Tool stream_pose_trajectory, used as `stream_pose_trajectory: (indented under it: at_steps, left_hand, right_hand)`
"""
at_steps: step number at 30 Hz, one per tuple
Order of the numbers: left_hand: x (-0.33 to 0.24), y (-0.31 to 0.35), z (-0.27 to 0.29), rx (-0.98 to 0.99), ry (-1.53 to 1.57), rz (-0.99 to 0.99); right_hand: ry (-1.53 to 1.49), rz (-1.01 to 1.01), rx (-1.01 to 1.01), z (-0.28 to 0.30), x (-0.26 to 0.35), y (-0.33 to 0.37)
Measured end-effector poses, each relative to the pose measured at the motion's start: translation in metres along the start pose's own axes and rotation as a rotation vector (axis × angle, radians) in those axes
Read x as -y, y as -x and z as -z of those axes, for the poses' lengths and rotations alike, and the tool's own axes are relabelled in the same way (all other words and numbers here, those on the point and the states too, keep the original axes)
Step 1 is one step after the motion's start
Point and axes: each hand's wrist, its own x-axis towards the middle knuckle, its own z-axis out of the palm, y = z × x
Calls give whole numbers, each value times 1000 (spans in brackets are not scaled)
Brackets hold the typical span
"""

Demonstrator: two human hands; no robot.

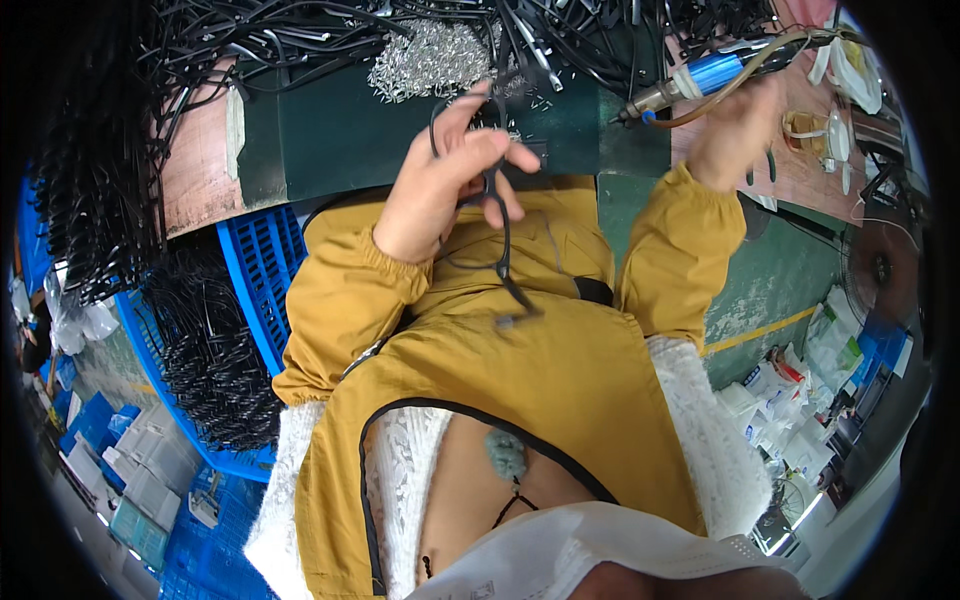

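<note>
My left hand [440, 180] is closed on a black eyeglass frame [504, 235], above the near edge of the dark green work mat [330, 140]. Part of the frame is hidden by the fingers, and its lower end is blurred. On the right, my right hand [740, 135] is just below a powered screwdriver [710, 75] with a blue body and metal nose. Motion blurs that hand, so whether its fingers grip the tool cannot be told. Beyond my left hand lies a heap of tiny silvery metal parts [430, 62].
Many black eyeglass parts [260, 40] cover the far side of the table [195, 185], hanging over its left end. A blue plastic basket [262, 280] filled with black pieces [205, 350] stands at my left. A small amber container [803, 130] sits at the right, with a fan [880, 265] beyond.
</note>
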Motion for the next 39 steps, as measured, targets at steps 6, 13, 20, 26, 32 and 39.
stream_pose_trajectory:
  at_steps: [6, 13, 20, 26, 32, 39]
  left_hand:
    - [4, 20, 19, -99, 204, 22]
    - [24, 29, 21, -153, 330, 122]
    - [41, 31, -8, -73, 392, 461]
    - [57, 25, -21, -208, 628, 596]
    - [67, 25, -14, -136, 628, 537]
    - [74, 22, -4, 23, 674, 484]
  right_hand:
    - [-889, -467, 401, -33, -35, -4]
    - [-914, -500, 299, -84, -37, 24]
    - [-974, -527, 260, -79, -13, 27]
    - [-780, -516, 324, -54, 24, 72]
    - [-811, -506, 293, -60, 32, 86]
    - [-771, -500, 368, -67, 32, 89]
